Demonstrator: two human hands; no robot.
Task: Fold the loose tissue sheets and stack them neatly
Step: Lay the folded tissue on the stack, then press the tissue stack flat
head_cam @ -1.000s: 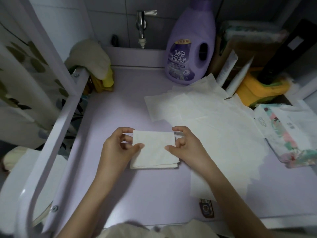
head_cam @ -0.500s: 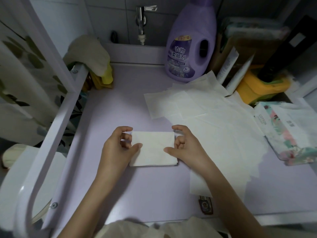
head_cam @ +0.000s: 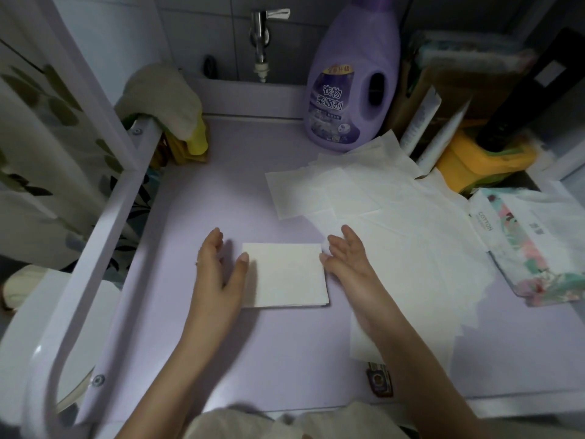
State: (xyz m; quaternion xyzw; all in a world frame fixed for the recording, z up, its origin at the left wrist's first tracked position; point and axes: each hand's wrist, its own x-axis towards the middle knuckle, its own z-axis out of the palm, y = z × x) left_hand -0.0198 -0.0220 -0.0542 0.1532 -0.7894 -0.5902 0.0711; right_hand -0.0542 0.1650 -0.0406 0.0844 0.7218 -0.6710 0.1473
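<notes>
Head: folded tissue between left hand, right hand, thumbs at edges.

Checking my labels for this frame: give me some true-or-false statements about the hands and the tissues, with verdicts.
1. The folded tissue lies flat between the left hand and the right hand. True.
2. The loose sheets lie spread to the right of the folded tissue. True.
3. The right hand pinches a loose sheet. False: its fingers are straight and grip nothing.
4. The purple bottle lies on its side. False: it stands upright at the back.
</notes>
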